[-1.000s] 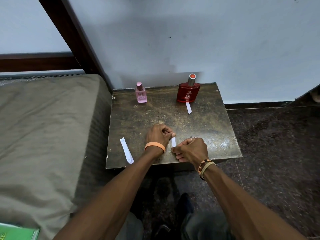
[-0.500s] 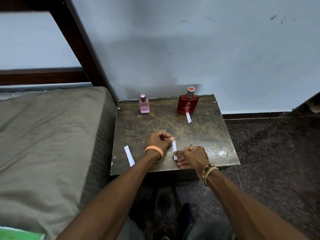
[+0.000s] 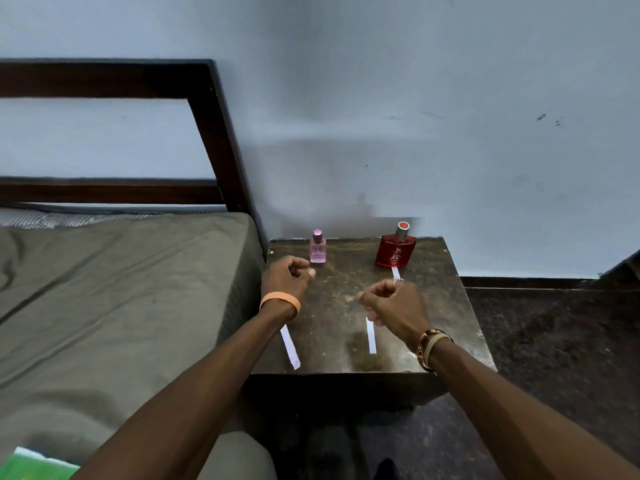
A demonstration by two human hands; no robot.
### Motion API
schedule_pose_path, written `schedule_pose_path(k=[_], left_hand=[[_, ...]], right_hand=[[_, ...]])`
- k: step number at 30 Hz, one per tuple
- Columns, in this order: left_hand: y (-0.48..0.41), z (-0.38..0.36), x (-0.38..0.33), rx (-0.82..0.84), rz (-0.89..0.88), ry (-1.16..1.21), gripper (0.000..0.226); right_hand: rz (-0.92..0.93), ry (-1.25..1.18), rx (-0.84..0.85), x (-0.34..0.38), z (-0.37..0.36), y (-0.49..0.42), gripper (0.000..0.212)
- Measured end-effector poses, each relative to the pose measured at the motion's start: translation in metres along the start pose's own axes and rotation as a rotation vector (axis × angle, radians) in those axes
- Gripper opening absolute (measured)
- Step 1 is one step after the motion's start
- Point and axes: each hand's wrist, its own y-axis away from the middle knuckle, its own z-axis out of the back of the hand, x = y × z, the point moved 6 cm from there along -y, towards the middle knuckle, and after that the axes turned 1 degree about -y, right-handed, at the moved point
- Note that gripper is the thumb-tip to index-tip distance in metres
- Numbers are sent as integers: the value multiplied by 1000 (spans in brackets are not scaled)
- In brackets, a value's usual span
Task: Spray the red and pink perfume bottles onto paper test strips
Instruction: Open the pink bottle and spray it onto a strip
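A small pink perfume bottle [image 3: 318, 250] and a larger red perfume bottle [image 3: 396, 250] stand at the back of the dark side table [image 3: 446, 306]. My left hand [image 3: 286, 276] hovers just left of the pink bottle, fingers curled, holding nothing. My right hand [image 3: 393, 303] hovers over the table's middle, also curled and empty. One white paper strip [image 3: 371, 337] lies flat below my right hand, its far end hidden by the hand. A second strip [image 3: 290, 347] lies near the front left edge. A third strip [image 3: 396, 273] lies in front of the red bottle.
A bed with an olive-grey mattress [image 3: 121, 289] and dark wooden frame [image 3: 214, 133] adjoins the table's left side. A pale blue wall [image 3: 415, 133] rises right behind the bottles. Dark speckled floor [image 3: 554, 341] lies to the right. A green object [image 3: 34, 467] shows at the bottom left.
Both hands let go of the middle strip, which now lies flat on the table. They lifted and moved apart toward the bottles, the left one nearing the pink bottle. The camera tilted up.
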Motion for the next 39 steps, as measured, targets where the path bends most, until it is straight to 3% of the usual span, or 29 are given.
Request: schedule_pose_path(k=[4,10,18,20,25,39], left_hand=[[-23,9,16,-48,63,-70,19],[-61,-4,40,-6,128,-95,33],[-100,-41,49,72,72,-116,46],[-105,-50,47,105,59,-78,47],[-108,-61,41,123,-3,16,34],[-59,-37,-5,147,-100,70,23]], right_hand=[[132,195,18,37,-33,-27,18],[135,317,28,49,-71,-77,47],[100,414,74,29,-103,-129,76],[106,373,93,27,-110,-137,72],[148,278,53,27,-122,-146,31],[211,275,19,44,-79,-97,29]])
